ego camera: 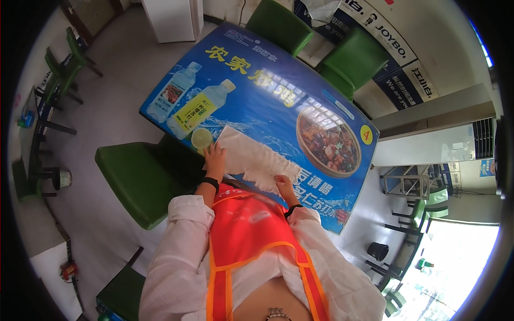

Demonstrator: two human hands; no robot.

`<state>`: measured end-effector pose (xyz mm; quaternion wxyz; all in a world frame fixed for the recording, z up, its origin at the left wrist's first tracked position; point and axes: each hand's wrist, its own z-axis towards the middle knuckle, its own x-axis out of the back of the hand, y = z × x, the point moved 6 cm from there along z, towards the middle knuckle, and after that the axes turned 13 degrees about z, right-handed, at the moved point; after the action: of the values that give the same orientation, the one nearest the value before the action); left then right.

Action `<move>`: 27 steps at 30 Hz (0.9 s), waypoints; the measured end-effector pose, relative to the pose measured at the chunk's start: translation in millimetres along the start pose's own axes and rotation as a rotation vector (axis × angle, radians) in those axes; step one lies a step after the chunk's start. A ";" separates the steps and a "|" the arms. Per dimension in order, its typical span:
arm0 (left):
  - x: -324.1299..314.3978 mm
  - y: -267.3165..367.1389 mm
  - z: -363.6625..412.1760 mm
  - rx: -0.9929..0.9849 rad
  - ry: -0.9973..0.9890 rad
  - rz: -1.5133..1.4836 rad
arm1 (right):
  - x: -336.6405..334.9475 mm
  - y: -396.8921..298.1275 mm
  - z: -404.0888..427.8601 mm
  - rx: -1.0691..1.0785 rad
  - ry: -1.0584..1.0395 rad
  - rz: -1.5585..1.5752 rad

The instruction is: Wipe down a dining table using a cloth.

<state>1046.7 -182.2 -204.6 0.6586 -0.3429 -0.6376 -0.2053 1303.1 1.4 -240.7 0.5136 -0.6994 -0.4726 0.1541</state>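
A pale cloth (pixel 255 160) with a ragged lower and right edge lies flat along the near edge of the blue printed table (pixel 249 104). My left hand (pixel 215 160) rests at the cloth's left end, fingers spread over its edge. At the cloth's lower right part is my right hand (pixel 284 186), its fingers bent and touching the ragged border; whether they pinch the fabric is hard to tell. Both wrists carry black bands. Bottles and a bowl of food are pictures printed on the tabletop.
A green chair (pixel 128 176) stands close on the left, and two more green chairs (pixel 281 26) (pixel 351 60) line the far side. A white cabinet (pixel 174 20) is beyond the far left corner. To the right are a metal cart (pixel 405 186) and a black bin (pixel 378 251).
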 end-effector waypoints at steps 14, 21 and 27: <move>54.0 140.0 -5.5 -0.811 -0.196 -0.331 | 58.6 15.3 -121.4 -0.018 0.324 -0.362; 37.9 198.0 -13.9 -0.912 -0.466 -0.459 | 103.3 60.6 -175.8 -0.216 0.457 -0.348; 33.7 170.0 -12.1 -0.790 -0.375 -0.375 | 105.9 53.6 -129.8 -0.141 0.387 -0.366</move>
<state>1178.9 -69.5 -203.3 0.3027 -0.4772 -0.6695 -0.4820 1474.7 12.5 -203.2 0.5636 -0.6529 -0.4938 -0.1108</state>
